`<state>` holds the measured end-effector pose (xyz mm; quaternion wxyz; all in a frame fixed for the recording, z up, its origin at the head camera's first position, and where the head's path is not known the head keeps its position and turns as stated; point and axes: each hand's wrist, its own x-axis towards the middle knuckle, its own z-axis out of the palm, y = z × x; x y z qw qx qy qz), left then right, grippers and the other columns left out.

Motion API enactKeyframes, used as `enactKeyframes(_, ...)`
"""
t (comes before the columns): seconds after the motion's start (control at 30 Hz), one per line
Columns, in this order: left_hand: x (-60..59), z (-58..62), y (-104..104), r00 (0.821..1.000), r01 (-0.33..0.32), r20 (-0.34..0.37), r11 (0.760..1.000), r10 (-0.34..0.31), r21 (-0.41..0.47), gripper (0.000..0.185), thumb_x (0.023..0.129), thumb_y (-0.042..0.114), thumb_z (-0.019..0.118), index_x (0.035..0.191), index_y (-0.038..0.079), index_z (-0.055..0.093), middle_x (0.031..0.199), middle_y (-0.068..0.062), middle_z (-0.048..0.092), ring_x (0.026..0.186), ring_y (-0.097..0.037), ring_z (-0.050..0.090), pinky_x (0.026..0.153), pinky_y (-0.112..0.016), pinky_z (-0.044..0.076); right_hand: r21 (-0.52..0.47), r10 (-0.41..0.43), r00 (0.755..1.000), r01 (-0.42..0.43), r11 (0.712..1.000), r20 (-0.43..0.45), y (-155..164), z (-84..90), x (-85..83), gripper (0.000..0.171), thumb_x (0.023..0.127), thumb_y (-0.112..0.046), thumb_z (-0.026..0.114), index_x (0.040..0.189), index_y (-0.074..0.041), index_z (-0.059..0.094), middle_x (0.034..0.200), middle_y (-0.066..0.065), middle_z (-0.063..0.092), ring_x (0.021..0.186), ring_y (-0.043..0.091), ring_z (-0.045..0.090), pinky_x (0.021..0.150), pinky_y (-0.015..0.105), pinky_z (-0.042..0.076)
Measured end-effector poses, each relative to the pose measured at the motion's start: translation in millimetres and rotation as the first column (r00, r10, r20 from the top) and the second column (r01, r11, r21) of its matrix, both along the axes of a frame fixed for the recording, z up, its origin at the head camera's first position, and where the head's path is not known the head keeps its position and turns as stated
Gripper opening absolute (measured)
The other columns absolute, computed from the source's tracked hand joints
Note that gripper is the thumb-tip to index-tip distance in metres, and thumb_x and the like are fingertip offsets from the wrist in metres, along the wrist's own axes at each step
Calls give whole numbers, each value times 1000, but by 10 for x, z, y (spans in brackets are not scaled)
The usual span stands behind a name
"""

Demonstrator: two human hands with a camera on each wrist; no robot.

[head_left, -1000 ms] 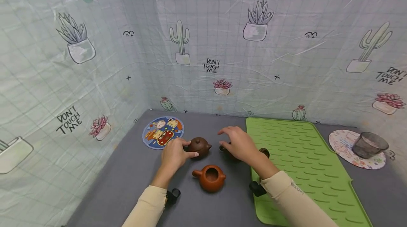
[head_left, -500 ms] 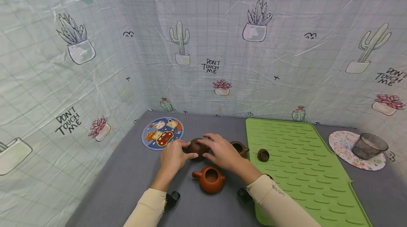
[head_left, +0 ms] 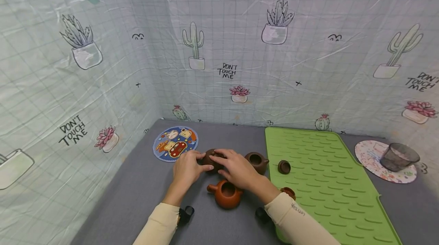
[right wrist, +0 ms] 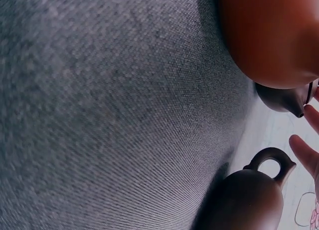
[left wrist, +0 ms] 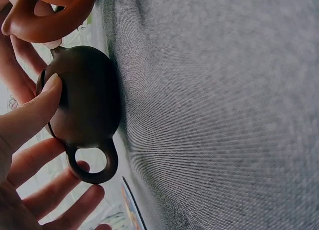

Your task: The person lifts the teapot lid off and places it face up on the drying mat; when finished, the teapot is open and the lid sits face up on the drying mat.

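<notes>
My left hand (head_left: 186, 167) holds a lidded dark brown teapot (left wrist: 89, 95) by its body, the thumb against the side near the lid and other fingers near the loop handle. From the right, my right hand (head_left: 236, 167) reaches over the same teapot, thumb and forefinger at its lid. That hand hides most of the lid and the spout in the head view. In front of both hands stands an orange-brown teapot (head_left: 228, 201) without a lid, its round mouth facing up. Another dark brown teapot (head_left: 262, 167), also uncovered, is just beyond my right hand.
A green ridged mat (head_left: 322, 176) lies at right, bearing a small dark lid (head_left: 284, 167) and an orange-brown lid (head_left: 289, 192). A blue cartoon coaster (head_left: 175, 144) lies behind my left hand. Far right, a smoky cup (head_left: 398, 157) stands on a patterned round coaster (head_left: 365, 151).
My right hand has left the uncovered dark teapot and moved left onto the lid of the lidded one. The left hand keeps its hold in the same place.
</notes>
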<state>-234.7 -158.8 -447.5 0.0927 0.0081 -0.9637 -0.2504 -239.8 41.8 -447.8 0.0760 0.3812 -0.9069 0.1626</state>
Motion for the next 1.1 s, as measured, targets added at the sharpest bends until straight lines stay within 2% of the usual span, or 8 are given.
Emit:
enactKeyframes(0.37,15,-18,2,1000,-16,16,1000,16,1,54,70,44,92,116,20,80,125,-4,75,115,-30,70,91,-48,57,26,-41,998,42,999,-42,-68,-57,-20,53,96,-24,72,147,-23,57,152,3,54,134,25,58,106,43,54)
enactKeyframes(0.6,9,-23,-5,1000,-15,17,1000,15,12,53,70,44,92,116,20,80,125,-4,75,115,-30,70,88,-47,58,20,-70,996,71,997,-62,-99,-82,-24,49,98,-23,70,145,-25,59,153,1,55,130,23,59,101,40,56)
enactKeyframes(0.8,11,-9,1,999,-24,33,999,23,22,51,69,43,93,114,21,81,125,-3,75,115,-30,70,88,-47,57,-5,-96,991,96,995,-96,-117,-84,-43,45,95,-26,73,139,-26,65,146,-1,61,127,21,62,101,39,56)
enactKeyframes(0.9,11,-9,6,999,-26,36,999,25,28,51,69,42,94,114,21,81,125,-3,75,115,-29,70,88,-47,57,-29,-96,989,93,995,-110,-117,-82,-53,44,92,-25,76,136,-26,68,142,-1,64,125,21,64,98,38,58)
enactKeyframes(1.1,6,-3,3,999,-24,26,999,23,31,51,68,42,94,113,22,81,124,-2,75,114,-29,70,87,-47,57,-54,-68,994,63,997,-83,-114,-65,-86,46,91,-24,77,136,-24,68,140,2,64,117,21,70,91,36,60)
